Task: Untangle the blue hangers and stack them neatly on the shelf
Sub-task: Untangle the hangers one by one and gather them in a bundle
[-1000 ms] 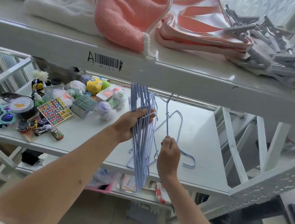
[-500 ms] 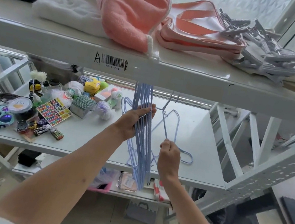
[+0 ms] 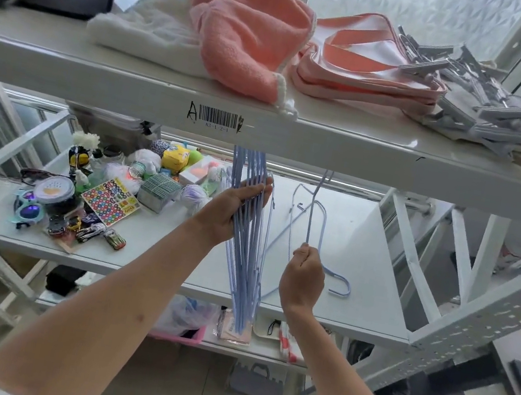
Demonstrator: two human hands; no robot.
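My left hand (image 3: pixel 233 208) grips a bundle of several blue wire hangers (image 3: pixel 245 264), held upright on edge in front of the middle shelf (image 3: pixel 359 242). Their tops are hidden behind the upper shelf's front edge (image 3: pixel 298 134); their lower ends reach below the middle shelf's rim. My right hand (image 3: pixel 302 278) pinches the wire of a single blue hanger (image 3: pixel 312 220), just right of the bundle. That hanger's hook (image 3: pixel 341 286) curls out to the right of my fist. Thin wires still run between the single hanger and the bundle.
Toys, sticker sheets, sunglasses and small boxes (image 3: pixel 108 202) crowd the middle shelf's left half. On the upper shelf lie a pink towel (image 3: pixel 246 34), pink-trimmed bags (image 3: pixel 364 73) and grey clip hangers (image 3: pixel 485 101). A perforated white brace (image 3: pixel 488 317) slants at right.
Both hands hold the same hangers as before. The bundle and the single hanger have risen slightly toward the upper shelf, and the view has shifted left.
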